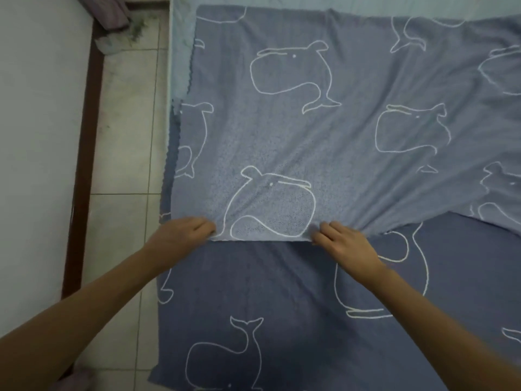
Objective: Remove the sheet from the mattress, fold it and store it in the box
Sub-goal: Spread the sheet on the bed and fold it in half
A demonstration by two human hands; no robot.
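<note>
Here the blue sheet (pixel 282 131) with white whale outlines lies spread over the mattress (pixel 180 52), one part folded back paler side up, and the straight near edge of that fold runs between the two hands. The left hand (pixel 186 232) pinches the fold's corner at the mattress's left side, fingers curled on the cloth, while the right hand (pixel 342 241) grips the same edge further right, where creases fan out. Left of the mattress a strip of tiled floor (pixel 127 142) runs up to a white wall (pixel 36 108) with a dark skirting (pixel 84 165), and the sheet stretches on to the right.
</note>
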